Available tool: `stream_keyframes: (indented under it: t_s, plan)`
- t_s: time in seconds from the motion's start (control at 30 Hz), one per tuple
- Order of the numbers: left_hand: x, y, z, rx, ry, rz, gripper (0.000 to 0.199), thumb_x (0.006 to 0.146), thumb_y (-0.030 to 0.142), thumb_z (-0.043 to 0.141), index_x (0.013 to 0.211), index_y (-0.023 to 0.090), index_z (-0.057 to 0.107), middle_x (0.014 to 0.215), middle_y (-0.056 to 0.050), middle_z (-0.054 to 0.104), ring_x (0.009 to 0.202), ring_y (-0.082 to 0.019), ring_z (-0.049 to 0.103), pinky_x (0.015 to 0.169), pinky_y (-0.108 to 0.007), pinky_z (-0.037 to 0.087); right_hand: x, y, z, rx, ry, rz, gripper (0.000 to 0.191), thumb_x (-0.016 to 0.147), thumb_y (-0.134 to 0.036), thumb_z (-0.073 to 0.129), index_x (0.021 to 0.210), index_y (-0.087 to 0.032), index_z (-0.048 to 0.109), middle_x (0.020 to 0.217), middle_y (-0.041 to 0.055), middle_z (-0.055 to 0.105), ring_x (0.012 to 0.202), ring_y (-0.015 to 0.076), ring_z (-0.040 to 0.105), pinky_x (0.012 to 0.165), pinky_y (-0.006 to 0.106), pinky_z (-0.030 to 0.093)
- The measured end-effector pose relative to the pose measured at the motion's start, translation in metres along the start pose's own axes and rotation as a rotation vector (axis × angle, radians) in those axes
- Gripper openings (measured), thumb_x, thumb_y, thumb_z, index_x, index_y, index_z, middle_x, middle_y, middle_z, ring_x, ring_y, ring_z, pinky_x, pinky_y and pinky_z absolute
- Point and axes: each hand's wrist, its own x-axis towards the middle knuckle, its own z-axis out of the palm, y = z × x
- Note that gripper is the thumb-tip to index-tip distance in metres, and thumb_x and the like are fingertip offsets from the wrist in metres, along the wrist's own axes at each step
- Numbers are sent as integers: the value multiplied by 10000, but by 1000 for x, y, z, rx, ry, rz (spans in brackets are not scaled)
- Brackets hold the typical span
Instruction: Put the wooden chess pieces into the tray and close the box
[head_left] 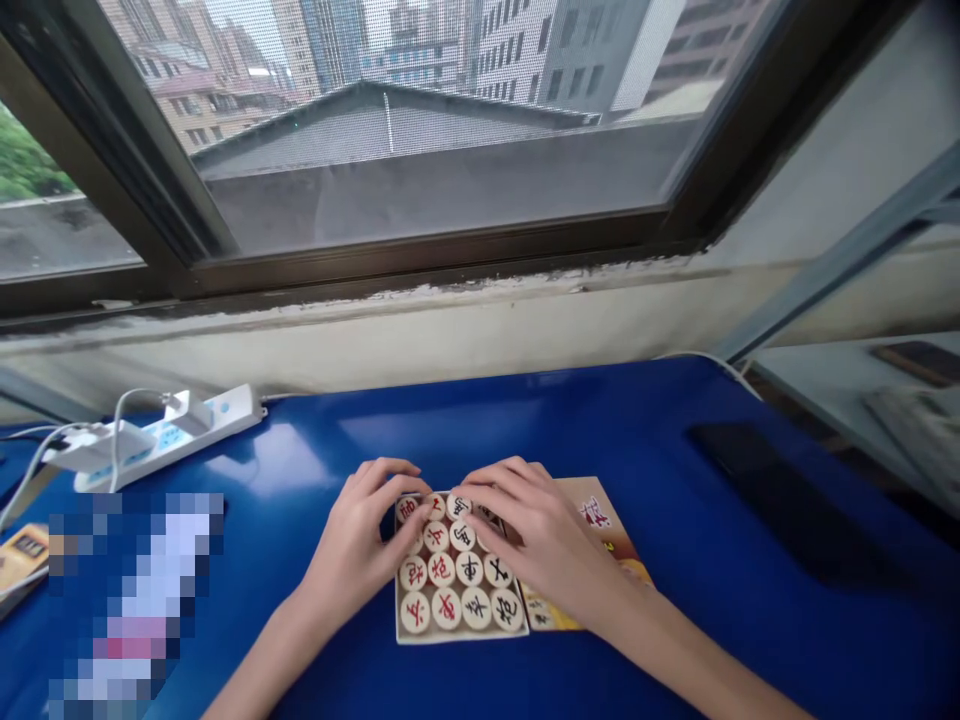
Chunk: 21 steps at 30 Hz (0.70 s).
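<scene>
A shallow white box (462, 635) sits on the blue table, filled with rows of round wooden pieces bearing red characters on the left and black ones on the right. Over the box's upper left part is my left hand (367, 520), its fingers curved and its thumb and fingertips resting on red pieces. My right hand (525, 520) covers the upper right part, fingers bent, with the fingertips on black pieces. Both hands hide some of the pieces. A printed cardboard lid (581, 490) lies flat beside the box, partly beneath my right hand and forearm.
On the blue table (420, 430), a white power strip (169, 440) with plugs and cables lies at the back left. A pixelated item (142, 600) is at the left. A dark flat object (780, 500) lies at the right. The window wall borders the table's far edge.
</scene>
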Motion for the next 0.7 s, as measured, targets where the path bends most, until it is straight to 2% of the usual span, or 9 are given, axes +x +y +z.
stream_keyframes:
  t_s: [0.23, 0.4, 0.6, 0.7]
  plan:
    - [-1, -3, 2, -42, 12, -7, 172, 1018, 263, 513, 1072, 229, 672, 1158, -82, 657, 1051, -225, 638, 894, -394, 529, -2, 1, 2, -8, -8, -58, 275, 1061, -212, 433, 1230, -224, 650, 1168, 49, 708, 1040, 195, 613, 857, 406, 495]
    - [0, -1, 1, -72, -29, -33, 195, 1041, 283, 479, 1068, 234, 665, 1094, -60, 679, 981, -199, 639, 844, -361, 517, -3, 1, 0, 13, -52, -75, 291, 1063, -188, 417, 1269, -217, 620, 1247, 50, 688, 1096, 206, 601, 894, 426, 501]
    - [0, -3, 2, -7, 51, -85, 224, 1030, 305, 486, 1031, 221, 694, 1021, -65, 693, 949, -214, 626, 796, -353, 519, -3, -3, -2, -13, 36, -10, 253, 1034, -143, 451, 1130, -192, 681, 1119, 54, 711, 1006, 187, 634, 828, 387, 517]
    - [0, -3, 1, -21, 69, -136, 240, 1027, 321, 488, 1006, 219, 704, 990, -58, 693, 867, -196, 621, 721, -318, 503, -4, -3, -1, -29, 41, -28, 266, 1024, -137, 458, 1140, -199, 689, 1114, 58, 715, 1010, 191, 637, 829, 391, 533]
